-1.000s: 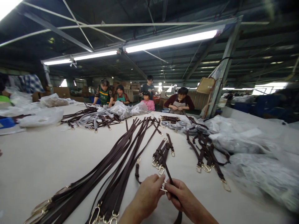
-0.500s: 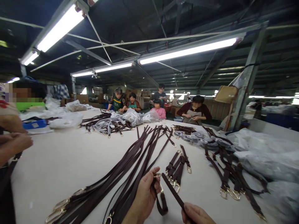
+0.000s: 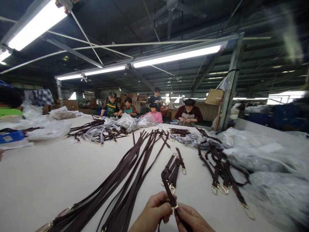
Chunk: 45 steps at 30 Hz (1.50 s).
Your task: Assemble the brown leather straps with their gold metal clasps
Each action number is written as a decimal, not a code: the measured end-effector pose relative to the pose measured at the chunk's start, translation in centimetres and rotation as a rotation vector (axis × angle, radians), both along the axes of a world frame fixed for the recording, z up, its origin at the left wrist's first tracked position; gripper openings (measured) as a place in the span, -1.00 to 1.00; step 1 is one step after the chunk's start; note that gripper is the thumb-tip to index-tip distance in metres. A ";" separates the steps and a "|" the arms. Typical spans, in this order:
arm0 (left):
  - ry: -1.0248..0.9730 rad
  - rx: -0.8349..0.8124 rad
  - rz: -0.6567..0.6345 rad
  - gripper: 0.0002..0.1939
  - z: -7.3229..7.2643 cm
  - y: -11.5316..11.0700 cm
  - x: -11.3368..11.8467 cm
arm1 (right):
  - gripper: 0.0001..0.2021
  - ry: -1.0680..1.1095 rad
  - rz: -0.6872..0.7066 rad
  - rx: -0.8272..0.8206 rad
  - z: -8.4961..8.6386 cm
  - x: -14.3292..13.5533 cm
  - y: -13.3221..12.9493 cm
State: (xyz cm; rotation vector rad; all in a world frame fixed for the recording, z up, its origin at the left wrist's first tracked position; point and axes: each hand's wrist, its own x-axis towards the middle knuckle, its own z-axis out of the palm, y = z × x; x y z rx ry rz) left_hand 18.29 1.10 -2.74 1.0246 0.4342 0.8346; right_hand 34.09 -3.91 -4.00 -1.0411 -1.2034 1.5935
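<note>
Two hands are working one dark strap at the near edge of the tabletop. Left hand is pinching the strap just below its gold ring, fingers closed on it; right hand is gripping the same strap from the other side, thumb & fingers clamped near the ring. Strap is running up from the hands to a small bunch of short straps w/ gold clips.

Doing it well, by my read: keeping the strap flat, not twisted, while it's passing thru the ring; holding close to the hardware so the end isn't flopping; pulling even w/ both hands so the fold sits square.

Long straps are lying fanned out to the left, more clipped ones to the right beside plastic bags. Other people are working at the far end.

Writing: none readable. A blue box at far left is carrying a pale label, too small to read. No brand showing on straps or hardware.
</note>
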 end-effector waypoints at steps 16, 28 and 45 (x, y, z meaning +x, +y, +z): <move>0.585 0.360 0.101 -0.87 -0.4 -1.9 1.3 | -0.64 -0.527 -0.369 0.395 2.7 -0.3 -1.3; 0.381 -0.168 -0.245 -0.61 -0.1 -0.8 0.2 | -0.57 0.127 -0.380 -0.093 2.7 2.5 -0.1; 0.539 -0.127 -0.162 -0.75 -1.2 -0.5 0.7 | -0.66 -0.150 -0.181 -0.079 2.4 2.5 -0.6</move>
